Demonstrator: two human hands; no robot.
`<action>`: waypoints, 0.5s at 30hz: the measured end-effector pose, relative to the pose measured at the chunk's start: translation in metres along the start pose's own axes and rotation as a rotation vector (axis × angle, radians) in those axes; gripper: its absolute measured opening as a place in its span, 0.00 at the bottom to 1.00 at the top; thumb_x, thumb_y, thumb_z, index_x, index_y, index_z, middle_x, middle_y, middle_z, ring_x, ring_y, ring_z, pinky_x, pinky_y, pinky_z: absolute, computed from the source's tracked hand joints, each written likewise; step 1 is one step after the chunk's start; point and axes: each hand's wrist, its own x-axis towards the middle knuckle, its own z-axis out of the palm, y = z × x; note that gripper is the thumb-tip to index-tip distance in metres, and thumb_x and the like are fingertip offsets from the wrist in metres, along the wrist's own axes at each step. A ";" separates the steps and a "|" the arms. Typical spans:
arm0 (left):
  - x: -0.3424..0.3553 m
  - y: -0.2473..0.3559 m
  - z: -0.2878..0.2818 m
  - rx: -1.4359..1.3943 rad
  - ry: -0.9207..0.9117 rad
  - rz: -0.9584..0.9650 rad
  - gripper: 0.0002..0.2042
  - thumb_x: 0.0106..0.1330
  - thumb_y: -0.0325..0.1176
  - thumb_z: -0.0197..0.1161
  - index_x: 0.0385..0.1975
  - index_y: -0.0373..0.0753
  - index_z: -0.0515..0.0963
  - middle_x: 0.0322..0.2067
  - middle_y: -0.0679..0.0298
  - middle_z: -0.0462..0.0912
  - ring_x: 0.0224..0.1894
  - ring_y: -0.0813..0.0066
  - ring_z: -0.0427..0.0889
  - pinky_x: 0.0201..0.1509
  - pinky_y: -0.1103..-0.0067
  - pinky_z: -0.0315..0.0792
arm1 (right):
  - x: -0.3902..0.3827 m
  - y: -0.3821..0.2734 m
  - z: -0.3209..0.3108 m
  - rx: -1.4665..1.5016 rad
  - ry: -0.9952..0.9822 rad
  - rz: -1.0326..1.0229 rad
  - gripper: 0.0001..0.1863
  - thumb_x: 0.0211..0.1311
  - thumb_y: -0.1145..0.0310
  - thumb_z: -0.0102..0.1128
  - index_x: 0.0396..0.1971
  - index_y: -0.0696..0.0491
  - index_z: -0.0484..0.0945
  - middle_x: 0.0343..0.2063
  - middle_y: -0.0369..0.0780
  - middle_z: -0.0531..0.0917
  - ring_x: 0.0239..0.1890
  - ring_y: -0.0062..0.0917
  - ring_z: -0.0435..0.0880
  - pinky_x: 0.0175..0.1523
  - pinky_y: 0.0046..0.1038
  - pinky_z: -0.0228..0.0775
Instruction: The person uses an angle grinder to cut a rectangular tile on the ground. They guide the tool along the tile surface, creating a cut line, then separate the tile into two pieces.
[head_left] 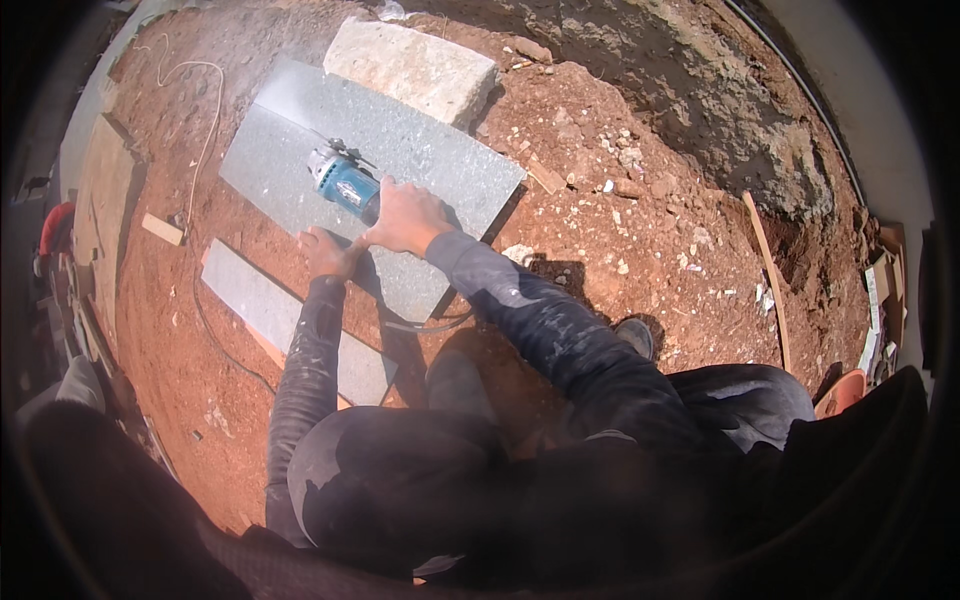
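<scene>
Blue grinder (345, 185) ahead, our right hand (407, 218) wraps its rear, our left hand (328, 254) sits half-curled just behind, hold unclear.

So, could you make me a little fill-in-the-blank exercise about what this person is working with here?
1. A blue, cylindrical power grinder is gripped by the person's bare ____ (left/right) hand.
2. A rough, cream-coloured stone block lies ____ (nearer/farther) than the grinder.
3. A narrow, flat, grey stone strip lies ____ (nearer/farther) than the wide, flat, grey stone slab.
4. The dusty ground is ____ (grey/reddish-brown).
Missing words: right; farther; nearer; reddish-brown.
</scene>
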 end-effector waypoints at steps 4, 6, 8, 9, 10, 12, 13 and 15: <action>0.001 0.001 0.000 0.008 -0.001 -0.017 0.61 0.52 0.60 0.73 0.69 0.19 0.42 0.71 0.27 0.37 0.75 0.34 0.36 0.77 0.56 0.45 | -0.001 0.000 -0.002 0.020 -0.035 0.020 0.48 0.39 0.48 0.79 0.57 0.63 0.68 0.48 0.54 0.82 0.53 0.46 0.82 0.57 0.40 0.75; 0.001 0.001 0.001 0.009 0.002 -0.022 0.61 0.52 0.60 0.73 0.69 0.19 0.42 0.71 0.28 0.36 0.75 0.35 0.36 0.77 0.57 0.46 | -0.002 -0.001 -0.004 0.012 -0.042 0.022 0.48 0.39 0.49 0.79 0.57 0.63 0.68 0.48 0.54 0.81 0.53 0.47 0.82 0.58 0.41 0.74; 0.000 0.003 0.000 0.000 0.003 -0.027 0.61 0.51 0.60 0.73 0.69 0.19 0.42 0.71 0.28 0.36 0.75 0.35 0.36 0.76 0.57 0.46 | -0.003 0.000 -0.005 0.011 -0.049 0.029 0.47 0.40 0.49 0.79 0.57 0.63 0.68 0.48 0.54 0.81 0.54 0.47 0.81 0.59 0.41 0.73; 0.000 0.004 -0.001 0.002 0.001 -0.029 0.61 0.51 0.60 0.73 0.69 0.19 0.42 0.71 0.28 0.36 0.75 0.35 0.36 0.76 0.57 0.46 | -0.004 0.000 -0.006 0.015 -0.053 0.032 0.47 0.41 0.49 0.79 0.56 0.62 0.68 0.48 0.54 0.81 0.54 0.47 0.81 0.59 0.41 0.73; -0.001 0.005 -0.001 0.004 -0.002 -0.032 0.61 0.51 0.60 0.73 0.69 0.19 0.42 0.71 0.28 0.36 0.75 0.35 0.36 0.76 0.57 0.47 | -0.005 -0.001 -0.006 0.018 -0.057 0.036 0.46 0.41 0.49 0.78 0.56 0.62 0.68 0.48 0.54 0.81 0.54 0.47 0.81 0.59 0.42 0.73; -0.002 0.005 -0.001 0.003 -0.002 -0.034 0.61 0.51 0.60 0.73 0.69 0.19 0.43 0.71 0.28 0.36 0.75 0.34 0.35 0.76 0.57 0.46 | -0.007 -0.001 -0.009 0.019 -0.059 0.041 0.46 0.42 0.49 0.78 0.56 0.62 0.68 0.48 0.54 0.81 0.54 0.47 0.81 0.59 0.42 0.72; -0.001 0.005 -0.001 -0.001 0.000 -0.034 0.61 0.51 0.61 0.73 0.69 0.19 0.43 0.71 0.28 0.36 0.75 0.34 0.35 0.76 0.56 0.46 | -0.008 -0.002 -0.010 0.020 -0.060 0.043 0.45 0.43 0.49 0.78 0.56 0.62 0.68 0.48 0.54 0.81 0.54 0.47 0.81 0.60 0.42 0.72; -0.001 0.003 0.000 -0.007 0.005 -0.032 0.62 0.51 0.61 0.73 0.69 0.19 0.43 0.71 0.28 0.36 0.75 0.34 0.36 0.76 0.55 0.46 | -0.009 -0.001 -0.008 0.018 -0.053 0.036 0.45 0.43 0.49 0.77 0.56 0.61 0.69 0.48 0.54 0.81 0.54 0.47 0.81 0.59 0.42 0.72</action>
